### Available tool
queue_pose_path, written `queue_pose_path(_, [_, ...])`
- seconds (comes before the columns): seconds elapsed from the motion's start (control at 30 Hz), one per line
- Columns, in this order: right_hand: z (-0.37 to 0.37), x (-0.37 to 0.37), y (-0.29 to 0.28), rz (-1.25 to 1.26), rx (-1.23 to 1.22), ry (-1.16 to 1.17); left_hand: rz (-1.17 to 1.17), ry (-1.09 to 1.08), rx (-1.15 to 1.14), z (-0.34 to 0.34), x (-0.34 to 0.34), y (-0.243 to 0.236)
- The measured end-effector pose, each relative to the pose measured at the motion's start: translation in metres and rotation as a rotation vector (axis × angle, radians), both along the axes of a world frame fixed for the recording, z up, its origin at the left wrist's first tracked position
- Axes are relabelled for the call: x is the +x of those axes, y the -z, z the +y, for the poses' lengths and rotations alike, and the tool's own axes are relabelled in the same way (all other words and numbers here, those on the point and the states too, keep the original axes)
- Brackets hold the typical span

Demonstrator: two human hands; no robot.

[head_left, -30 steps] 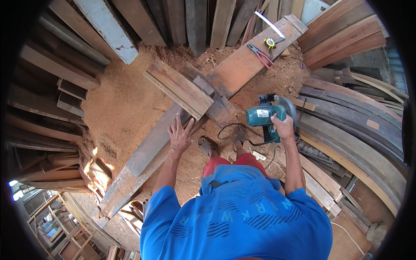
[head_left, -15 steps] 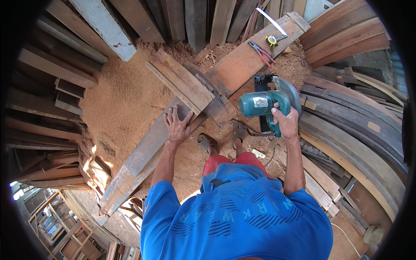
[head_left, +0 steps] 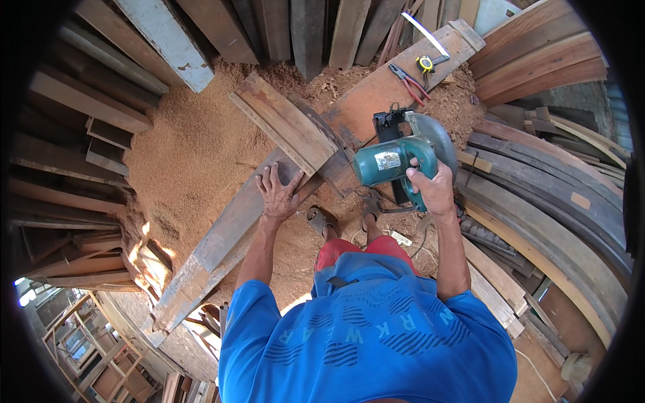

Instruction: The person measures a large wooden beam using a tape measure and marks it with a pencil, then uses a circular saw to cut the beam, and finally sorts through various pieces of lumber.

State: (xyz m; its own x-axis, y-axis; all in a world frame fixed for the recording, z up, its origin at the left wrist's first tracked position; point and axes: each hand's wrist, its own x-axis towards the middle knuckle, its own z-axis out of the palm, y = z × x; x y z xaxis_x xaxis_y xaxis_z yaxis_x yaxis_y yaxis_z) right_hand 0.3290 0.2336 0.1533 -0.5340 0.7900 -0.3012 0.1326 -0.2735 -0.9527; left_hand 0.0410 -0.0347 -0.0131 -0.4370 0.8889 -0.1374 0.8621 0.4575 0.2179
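My right hand (head_left: pixel 435 189) is wrapped round the rear handle of a green circular saw (head_left: pixel 384 163), which I hold up off the boards. The saw's grey blade guard (head_left: pixel 435 131) is on its right side. My left hand (head_left: pixel 277 194) lies with fingers spread on a long grey plank (head_left: pixel 225 228), beside the near end of a short brown board (head_left: pixel 285 121). That board rests across the plank. Beyond the saw, an orange-brown plank (head_left: pixel 363 107) slants away to the upper right.
Pliers with red handles (head_left: pixel 411 86) and a yellow tape measure (head_left: pixel 424 64) lie on the far plank. Sawdust (head_left: pixel 191 144) covers the floor. Timber (head_left: pixel 544 181) is stacked at the right, and more boards (head_left: pixel 87 101) lean at the left. A power strip (head_left: pixel 401 239) lies near my feet.
The circular saw has shifted left, toward the short brown board, with my right hand still on it. My left hand has stayed on the plank.
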Motion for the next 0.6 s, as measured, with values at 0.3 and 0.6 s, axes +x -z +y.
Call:
queue_pose_path(0.3, [-0.009,-0.030,-0.001,-0.137,0.035,-0.201,-0.001,-0.013,0.039,0.001,0.003,-0.004])
queue_pose_path(0.6, [-0.023,-0.073,-0.014,-0.099,0.082,-0.399,-0.002,-0.016,0.042,0.000,0.003,-0.007])
